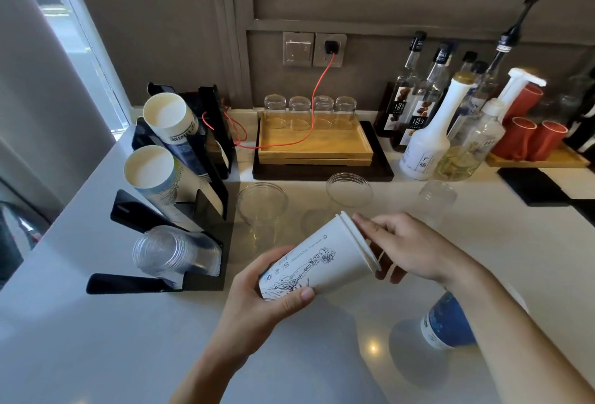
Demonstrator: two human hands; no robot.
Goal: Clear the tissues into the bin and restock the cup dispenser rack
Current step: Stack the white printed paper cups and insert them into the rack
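Note:
A short stack of white paper cups (325, 258) with a line drawing lies sideways above the counter, held in both hands. My left hand (260, 294) grips its base end. My right hand (409, 250) holds the rim end, fingers at the mouth. The black cup dispenser rack (206, 207) stands at the left with two paper cup stacks (161, 143) in its upper slots and a clear plastic cup stack (170, 250) in the lowest slot. A blue paper cup (446, 326) lies on the counter under my right forearm. No tissues or bin are in view.
Loose clear plastic cups (261, 204) stand on the counter behind my hands. A wooden tray (314, 146) with upturned glasses and a red cable sits at the back. Syrup bottles (425, 120) and red cups (528, 136) crowd the back right.

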